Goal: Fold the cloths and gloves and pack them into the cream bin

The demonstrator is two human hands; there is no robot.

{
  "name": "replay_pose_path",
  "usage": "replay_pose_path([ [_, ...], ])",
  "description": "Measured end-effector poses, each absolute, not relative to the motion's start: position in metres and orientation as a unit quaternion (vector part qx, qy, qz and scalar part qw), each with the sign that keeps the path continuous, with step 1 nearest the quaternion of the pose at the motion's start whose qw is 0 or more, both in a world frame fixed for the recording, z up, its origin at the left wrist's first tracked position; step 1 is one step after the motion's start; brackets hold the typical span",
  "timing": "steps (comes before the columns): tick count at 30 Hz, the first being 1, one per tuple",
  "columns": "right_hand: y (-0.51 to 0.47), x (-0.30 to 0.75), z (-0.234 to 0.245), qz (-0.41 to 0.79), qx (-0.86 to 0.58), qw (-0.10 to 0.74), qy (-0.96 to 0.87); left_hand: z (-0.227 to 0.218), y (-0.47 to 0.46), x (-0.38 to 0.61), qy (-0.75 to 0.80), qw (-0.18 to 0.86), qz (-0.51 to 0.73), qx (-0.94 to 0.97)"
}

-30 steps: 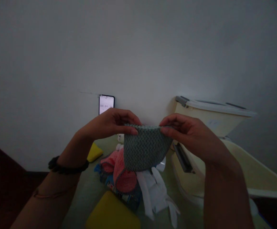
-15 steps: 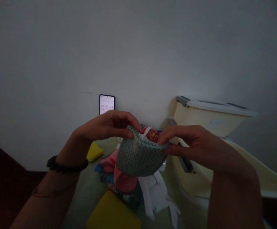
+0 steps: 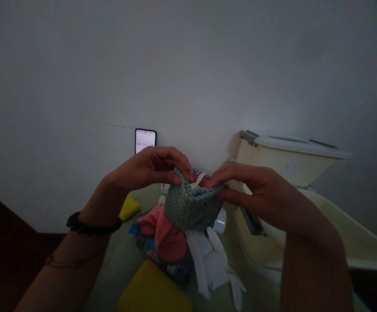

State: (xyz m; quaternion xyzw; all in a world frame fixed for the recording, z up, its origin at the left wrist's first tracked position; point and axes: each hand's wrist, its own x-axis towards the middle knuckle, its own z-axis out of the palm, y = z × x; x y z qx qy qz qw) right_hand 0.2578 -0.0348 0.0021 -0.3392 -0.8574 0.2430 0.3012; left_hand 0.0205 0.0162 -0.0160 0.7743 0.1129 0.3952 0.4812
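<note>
A pale green knitted or woven pouch-like piece [image 3: 191, 210], perhaps a hat, hangs between my hands. My left hand [image 3: 162, 167] pinches its rim at the left, and my right hand [image 3: 243, 182] pinches the rim at the right. The rim sags in the middle. Behind it a red item with a white strip [image 3: 201, 178] shows partly. Below lie a pink cloth with a dark edge [image 3: 170, 242], a blue packet [image 3: 151, 251] partly under it, and white strap-like pieces [image 3: 212, 264]. A white bottle or tube end [image 3: 220, 221] peeks out at the right.
A phone [image 3: 145, 141] showing a running timer leans on the wall. Yellow blocks [image 3: 154, 290] lie on the green-covered table [image 3: 105, 277], one near the front and one farther left. At the right stands a cream storage box [image 3: 263, 255] with its lid raised.
My hands have drawn closer together and slightly up, my right hand moving left. The rim now folds inward more, and the white bottle or tube end shows more.
</note>
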Motion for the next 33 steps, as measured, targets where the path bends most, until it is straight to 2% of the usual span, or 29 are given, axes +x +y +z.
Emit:
replay_pose_path([
  [7,-0.035,0.245,-0.001,0.246,-0.291,0.357,-0.853,-0.015,0.01,0.033,0.114,0.423,0.444,0.782],
  [22,-0.032,0.24,-0.007,0.281,-0.345,0.417,-0.792,-0.014,0.006,0.035,0.149,0.457,0.427,0.766],
  [33,-0.03,0.238,-0.006,0.183,-0.404,0.423,-0.79,-0.005,-0.005,0.03,0.19,0.433,0.389,0.79],
])
